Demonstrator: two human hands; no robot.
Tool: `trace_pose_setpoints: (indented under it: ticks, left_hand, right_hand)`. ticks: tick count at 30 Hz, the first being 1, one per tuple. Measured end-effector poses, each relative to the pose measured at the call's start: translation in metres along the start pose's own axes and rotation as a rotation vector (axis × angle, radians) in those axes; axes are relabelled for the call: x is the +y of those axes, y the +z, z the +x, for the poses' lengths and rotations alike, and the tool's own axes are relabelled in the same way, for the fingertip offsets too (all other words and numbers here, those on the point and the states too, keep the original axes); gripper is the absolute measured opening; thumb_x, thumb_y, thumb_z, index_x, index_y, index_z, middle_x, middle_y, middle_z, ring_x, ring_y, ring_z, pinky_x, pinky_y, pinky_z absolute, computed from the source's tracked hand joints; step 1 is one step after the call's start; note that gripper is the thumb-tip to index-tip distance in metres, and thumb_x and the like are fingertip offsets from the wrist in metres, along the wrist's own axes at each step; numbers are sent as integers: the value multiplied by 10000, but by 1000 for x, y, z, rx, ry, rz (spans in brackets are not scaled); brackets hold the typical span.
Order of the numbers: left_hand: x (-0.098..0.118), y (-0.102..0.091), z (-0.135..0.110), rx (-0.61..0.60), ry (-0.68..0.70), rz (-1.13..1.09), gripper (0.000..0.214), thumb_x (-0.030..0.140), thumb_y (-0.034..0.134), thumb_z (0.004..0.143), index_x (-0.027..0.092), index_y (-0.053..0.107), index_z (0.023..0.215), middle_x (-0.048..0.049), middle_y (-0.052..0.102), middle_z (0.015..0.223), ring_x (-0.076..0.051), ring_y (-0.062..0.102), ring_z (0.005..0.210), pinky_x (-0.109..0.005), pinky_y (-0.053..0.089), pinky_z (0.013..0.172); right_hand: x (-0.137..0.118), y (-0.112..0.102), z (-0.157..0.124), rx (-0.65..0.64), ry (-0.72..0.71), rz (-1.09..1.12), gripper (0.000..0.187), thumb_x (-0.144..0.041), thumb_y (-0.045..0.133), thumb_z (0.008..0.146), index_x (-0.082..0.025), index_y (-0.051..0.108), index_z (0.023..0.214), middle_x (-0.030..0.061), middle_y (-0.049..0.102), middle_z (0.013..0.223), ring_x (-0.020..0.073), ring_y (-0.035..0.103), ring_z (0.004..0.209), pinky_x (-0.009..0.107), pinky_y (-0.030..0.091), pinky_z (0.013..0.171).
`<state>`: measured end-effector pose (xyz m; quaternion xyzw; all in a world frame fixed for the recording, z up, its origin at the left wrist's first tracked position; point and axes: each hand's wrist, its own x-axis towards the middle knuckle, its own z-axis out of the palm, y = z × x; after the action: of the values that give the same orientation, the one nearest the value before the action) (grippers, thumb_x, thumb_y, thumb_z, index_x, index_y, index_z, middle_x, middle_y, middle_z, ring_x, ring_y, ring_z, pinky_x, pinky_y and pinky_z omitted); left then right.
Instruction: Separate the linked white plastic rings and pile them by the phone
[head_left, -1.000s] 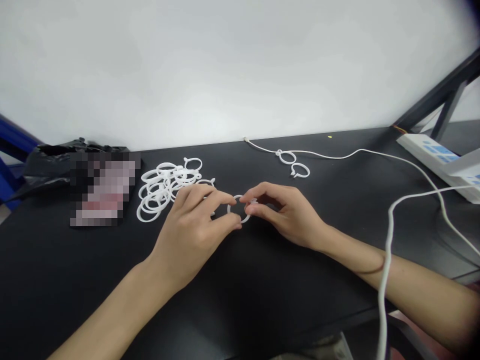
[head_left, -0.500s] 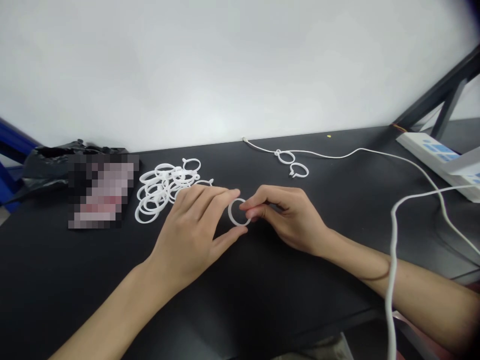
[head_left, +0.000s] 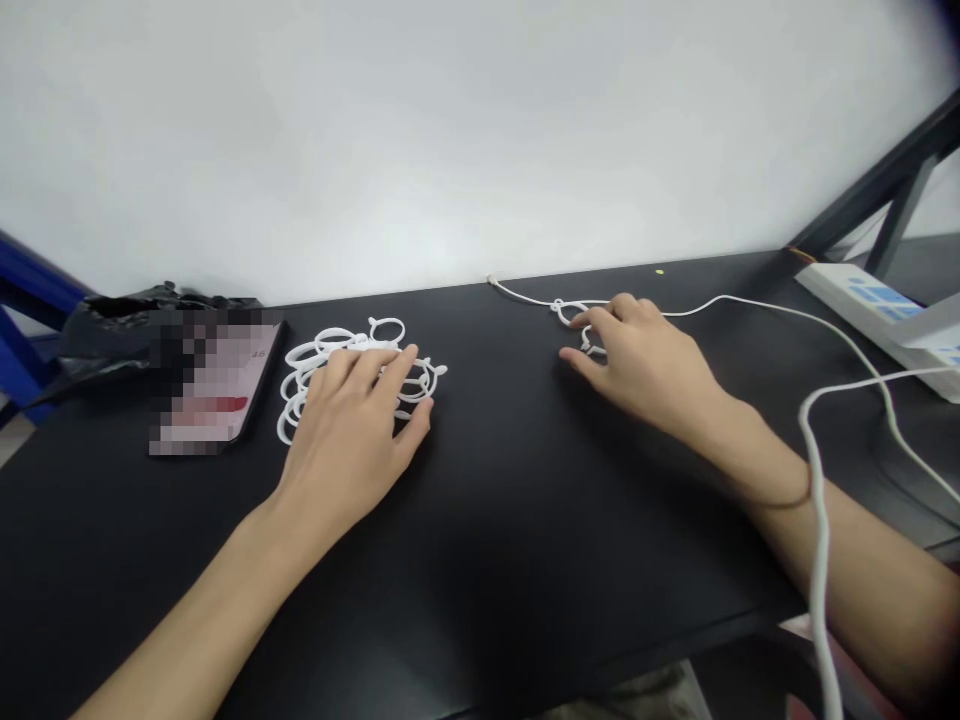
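Observation:
My left hand (head_left: 351,420) is over a heap of white plastic curtain rings (head_left: 298,356), its thumb and fingers apart. It hides part of the heap, and one ring (head_left: 433,384) with a small tab shows just past its fingertips. On the right, my right hand (head_left: 645,365) reaches over two more rings, thumb and forefinger spread. The farther ring (head_left: 561,312) lies against a white cable; the nearer ring (head_left: 589,347) is partly covered by the hand. Neither hand visibly grips a ring.
The rings lie on a black tabletop (head_left: 480,540). To the left are a partly pixelated phone (head_left: 225,380) and a black plastic bag (head_left: 105,335). A thin white cable (head_left: 720,298) runs along the back to a white power strip (head_left: 862,300); a thicker cable (head_left: 819,520) crosses before my right forearm.
My hands have moved apart from the middle, where they held one ring between them. The left went to the heap, the right to the two rings. The right hand's pinch has opened.

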<state>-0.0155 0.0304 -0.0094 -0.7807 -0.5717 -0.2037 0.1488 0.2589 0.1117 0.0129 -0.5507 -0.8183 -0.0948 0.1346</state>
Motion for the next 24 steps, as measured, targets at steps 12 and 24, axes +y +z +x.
trace_pose_setpoints:
  ticks: [12,24]
  left_hand:
    - [8,-2,-1,22,73,-94,476,281,542,921,176,475,1380,-125,610,1242,-328,506,1145,-516,437,967]
    - [23,-9,-1,-20,215,-256,447,337,553,941,101,516,1319,-114,675,1102,-274,555,1068,-472,442,957]
  right_hand:
    - [-22,3,-7,-64,-320,545,225,-135,562,846,-190,561,1064,50,667,962,174,639,812,299,525,732]
    - [-49,-3,-24,37,-665,676,407,-48,436,916,-206,502,1285,64,626,1077,144,619,945,271,547,841]
